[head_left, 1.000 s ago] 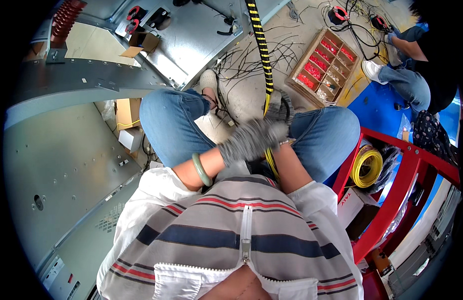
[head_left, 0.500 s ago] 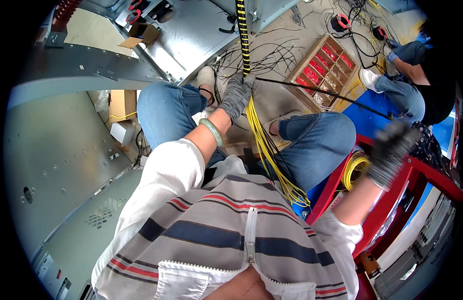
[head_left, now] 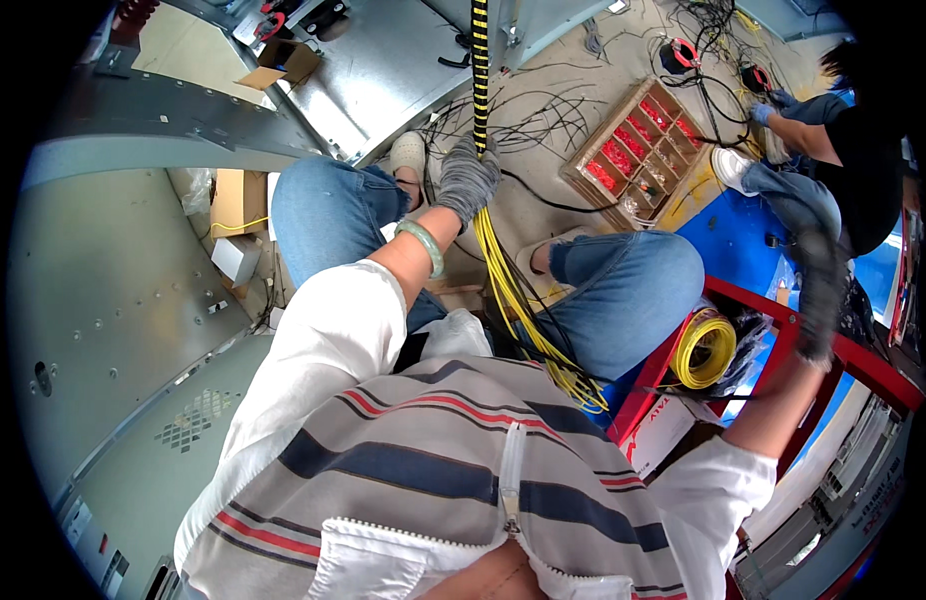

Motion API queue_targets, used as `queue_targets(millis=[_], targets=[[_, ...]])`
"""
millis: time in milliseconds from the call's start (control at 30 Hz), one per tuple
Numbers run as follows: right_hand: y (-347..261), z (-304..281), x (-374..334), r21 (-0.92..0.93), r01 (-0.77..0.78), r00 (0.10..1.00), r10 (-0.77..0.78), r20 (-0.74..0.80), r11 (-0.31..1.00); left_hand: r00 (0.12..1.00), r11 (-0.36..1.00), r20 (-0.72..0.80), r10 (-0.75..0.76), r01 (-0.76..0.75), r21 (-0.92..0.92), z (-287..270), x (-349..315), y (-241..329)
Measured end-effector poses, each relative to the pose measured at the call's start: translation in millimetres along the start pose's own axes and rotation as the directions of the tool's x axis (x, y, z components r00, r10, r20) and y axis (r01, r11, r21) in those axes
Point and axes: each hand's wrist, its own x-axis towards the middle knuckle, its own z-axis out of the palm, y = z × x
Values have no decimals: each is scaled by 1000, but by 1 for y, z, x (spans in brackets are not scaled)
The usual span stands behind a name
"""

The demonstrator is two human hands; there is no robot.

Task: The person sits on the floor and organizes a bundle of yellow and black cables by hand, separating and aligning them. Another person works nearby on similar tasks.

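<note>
My left hand (head_left: 470, 180), in a grey knitted glove, is closed around a cable bundle between my knees. Above it the bundle rises wrapped in a black spiral wrap (head_left: 480, 75), yellow showing between the turns. Below the fist, loose yellow wires (head_left: 508, 290) and a few black ones fan down toward my lap. A thin black strip (head_left: 548, 197) leaves the fist and sags in a curve toward the wooden box; its far end I cannot trace. My right hand (head_left: 819, 290), gloved alike, is raised at the far right beside the red frame. Motion smears its fingers.
A divided wooden box (head_left: 615, 197) of small red parts stands on the floor ahead. A yellow wire coil (head_left: 705, 348) sits by the red metal frame (head_left: 748, 297). Another person (head_left: 868, 180) works at the right. Grey metal panels (head_left: 123, 290) rise on my left; black offcuts (head_left: 543, 105) litter the floor.
My right hand has swung outward to the right and a little lower. The black strip, stretched straight toward it before, now hangs slack. My left hand keeps its grip on the bundle.
</note>
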Motion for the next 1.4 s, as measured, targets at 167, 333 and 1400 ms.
queue_targets(millis=[167,333,1400], targets=[[26,143,1,-207,320,936,-274,222,924,929,955,361,74,-171,244,-37,-15,29],[37,300,-50,281,-21,893,-108,438,960,842,727,386,378,-528,439,-42,-24,33],[42,335,-56,471,-297,951,301,69,831,902,945,354,-245,304,-119,0,-58,57]])
